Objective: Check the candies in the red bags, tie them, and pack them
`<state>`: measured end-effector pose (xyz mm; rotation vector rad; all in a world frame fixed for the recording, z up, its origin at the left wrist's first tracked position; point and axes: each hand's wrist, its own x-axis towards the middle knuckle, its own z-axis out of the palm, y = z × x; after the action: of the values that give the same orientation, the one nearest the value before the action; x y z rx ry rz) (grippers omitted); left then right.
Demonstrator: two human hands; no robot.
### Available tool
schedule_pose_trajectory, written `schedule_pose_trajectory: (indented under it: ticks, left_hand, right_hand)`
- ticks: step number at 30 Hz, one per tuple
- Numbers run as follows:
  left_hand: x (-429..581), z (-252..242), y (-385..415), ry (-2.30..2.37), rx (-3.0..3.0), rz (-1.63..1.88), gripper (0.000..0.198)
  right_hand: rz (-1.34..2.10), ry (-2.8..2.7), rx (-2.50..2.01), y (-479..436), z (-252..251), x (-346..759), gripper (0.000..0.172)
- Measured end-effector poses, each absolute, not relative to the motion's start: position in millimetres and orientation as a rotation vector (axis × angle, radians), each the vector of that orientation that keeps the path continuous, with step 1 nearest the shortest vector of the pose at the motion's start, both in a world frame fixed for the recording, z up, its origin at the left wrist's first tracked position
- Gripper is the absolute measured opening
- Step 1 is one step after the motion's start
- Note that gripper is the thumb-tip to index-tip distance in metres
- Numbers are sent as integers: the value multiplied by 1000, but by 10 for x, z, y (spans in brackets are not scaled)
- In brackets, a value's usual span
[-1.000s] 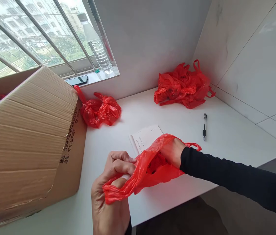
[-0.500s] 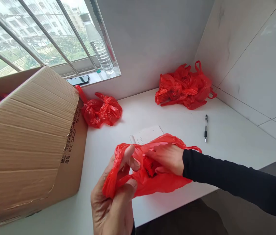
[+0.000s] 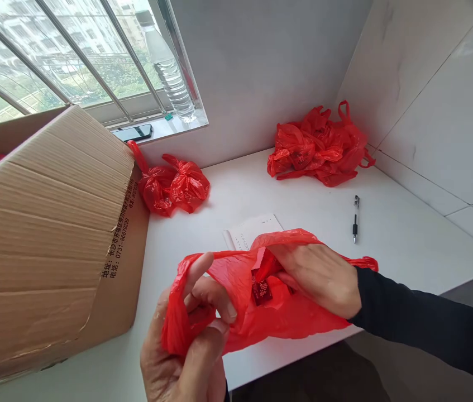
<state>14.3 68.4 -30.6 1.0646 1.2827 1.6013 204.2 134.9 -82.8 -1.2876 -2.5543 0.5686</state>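
The front edge of the worktop (image 3: 242, 192) runs close by the open red bag (image 3: 286, 318). A strip of white shows between the bag and the big box (image 3: 52, 234) on the left. The left hand (image 3: 200, 354) grips the bag's side. The right hand (image 3: 324, 279) is inside its mouth, fingertips hidden, so I cannot tell if it holds anything.

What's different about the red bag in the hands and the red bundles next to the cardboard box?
The held bag has its mouth wide open; the bundles beside the box look gathered shut. The held bag is spread out, with the right hand reaching inside, while the bundles are scrunched into roundish lumps. Both are made of thin, crinkly red plastic.
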Motion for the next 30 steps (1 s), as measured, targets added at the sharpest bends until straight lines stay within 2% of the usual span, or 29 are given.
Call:
schedule_pose_trajectory:
  ticks: [5,10,13,15,19,23,25,28,30]
  left_hand:
    - [287,-314,679,1416,998,1706,42]
    - [278,-314,662,1406,1043,1694,43]
    - [204,-337,651,1335,1103,1625,41]
    - [183,-356,644,1329,1122,1606,40]
    - [225,-365,636,1356,1117,1625,36]
    - [263,-345,644,1343,1123,1628,37]
    - [263,-342,651,1342,1123,1620,37]
    - [260,-353,659,1351,1116,1621,37]
    - [264,-360,661,1351,1102,1626,38]
  right_hand:
    - [443,-2494,-1340,1297,-752,2058,45]
    - [609,-2474,-1404,1302,-754,2081,55]
    - [808,-2516,-1460,1333,-766,2075,34]
    - [795,-2598,-1543,1360,-791,2062,21]
    - [525,-2741,-1667,1407,-878,2032,21]
    - [580,-2740,-1631,1429,-941,2027,17]
    - [594,-2724,-1629,1432,-953,2034,21]
    - [500,-2721,-1675,1426,-959,2021,26]
    - [433,-2721,-1669,1417,-960,1973,22]
